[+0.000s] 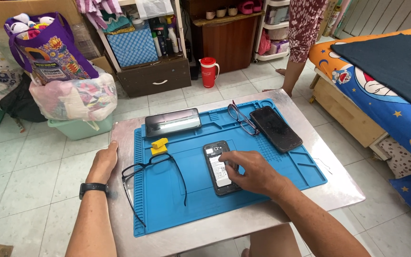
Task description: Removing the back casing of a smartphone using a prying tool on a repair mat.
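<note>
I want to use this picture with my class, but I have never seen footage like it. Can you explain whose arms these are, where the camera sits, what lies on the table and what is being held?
There is no machine here. A camera worn on a person's head looks down at that person's own two bare hands. The left hand, a dark band on its wrist, rests on the edge of a small metal table. The right hand touches an opened phone with its back cover off; its fingers rest on it rather than lifting it. A blue work mat also carries black glasses, a second pair of glasses, a dark phone, another phone and a small yellow piece. Another person's legs stand behind.
</note>
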